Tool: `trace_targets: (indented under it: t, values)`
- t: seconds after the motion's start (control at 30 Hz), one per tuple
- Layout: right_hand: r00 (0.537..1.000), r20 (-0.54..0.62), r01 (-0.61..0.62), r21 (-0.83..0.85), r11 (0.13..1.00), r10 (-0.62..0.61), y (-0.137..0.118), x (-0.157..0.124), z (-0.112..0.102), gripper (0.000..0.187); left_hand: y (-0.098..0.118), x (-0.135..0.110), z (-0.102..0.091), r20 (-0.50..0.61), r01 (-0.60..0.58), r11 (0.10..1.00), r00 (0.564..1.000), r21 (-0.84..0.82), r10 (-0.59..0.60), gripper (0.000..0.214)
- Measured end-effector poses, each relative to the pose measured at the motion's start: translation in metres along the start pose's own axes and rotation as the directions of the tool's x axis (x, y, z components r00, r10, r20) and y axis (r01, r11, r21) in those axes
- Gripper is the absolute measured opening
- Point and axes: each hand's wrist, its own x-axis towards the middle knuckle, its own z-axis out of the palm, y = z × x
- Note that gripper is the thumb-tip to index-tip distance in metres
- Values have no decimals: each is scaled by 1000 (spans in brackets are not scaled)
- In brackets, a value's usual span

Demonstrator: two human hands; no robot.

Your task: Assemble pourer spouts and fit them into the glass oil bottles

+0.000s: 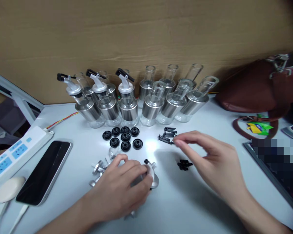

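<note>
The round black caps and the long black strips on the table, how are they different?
The round black caps are discs with a raised middle, while the long black strips are thin and narrow. The caps are set out side by side; the strips lie bunched in a small pile. The strips are by the right hand's fingertips; the caps are nearer the left hand. Both are black.

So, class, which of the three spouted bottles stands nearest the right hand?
The rightmost spouted bottle, closest to the right hand; the other two stand farther left.
</note>
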Motion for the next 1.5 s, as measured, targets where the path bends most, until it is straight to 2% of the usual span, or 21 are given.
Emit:
trace_targets:
  t: [0.07, 0.13, 0.3, 0.53, 0.77, 0.87, 0.93, 1.0, 1.07, 1.1, 1.17, 1.27, 1.37, 1.43, 1.5]
  values:
    - [999, 6, 33, -182, 983, -33, 11, 6, -4, 11, -1, 0, 0, 4, 11, 1000, 1000, -10, -11, 13]
    - [995, 77, 84, -317, 945, -63, 21, 9, -3, 13, -2, 1, -1, 6, 21, 1000, 1000, -23, -21, 11]
    - [976, 217, 129, -475, 870, -26, 33, 7, 2, 16, 0, 6, -6, 8, 4, 1000, 1000, -28, -3, 21]
    - [972, 235, 136, -533, 835, -8, 38, 4, 7, 12, 0, 10, -7, -26, -7, 1000, 1000, -17, 7, 21]
    - [974, 226, 139, -545, 827, -15, 39, 3, 11, 19, 3, 8, -5, -59, 27, 998, 998, -57, -31, 13]
    - [981, 195, 95, -502, 860, 6, 34, 5, 8, 17, 3, 6, -5, -30, 37, 998, 999, -59, -39, 15]
    - [987, 155, 24, -407, 913, 43, 28, 7, 4, 15, 4, 5, -6, -14, 65, 995, 998, -72, -66, 15]
    - [985, 128, -85, -228, 970, 116, 21, 8, 0, 15, 3, 5, -6, -26, 78, 994, 996, -77, -81, 16]
    - [967, 170, -199, 54, 978, 188, 12, 9, -3, 16, 2, 5, -4, -57, 73, 995, 995, -61, -76, 17]
    - [950, 234, -259, 210, 943, 209, 8, 9, -4, 17, 1, 4, -3, -72, 72, 996, 995, -56, -76, 18]
    - [891, 414, -387, 470, 793, 189, 1, 8, -3, 18, -1, 3, 0, -113, 80, 994, 990, -69, -87, 18]
    - [762, 641, -577, 612, 541, 87, -6, 5, 1, 19, -1, 2, 2, -152, 94, 989, 982, -114, -111, 18]
    - [702, 712, -673, 644, 364, 37, -8, 1, 6, 15, 2, 4, -1, -99, 76, 989, 991, -131, -89, 21]
    - [688, 726, -697, 664, 270, -9, -9, 0, 7, 10, 4, 7, -4, -43, 53, 990, 997, -133, -59, 24]
    - [679, 732, -709, 673, 211, -51, -10, 0, 8, 9, 6, 9, -7, 3, 60, 989, 998, -132, -60, 26]
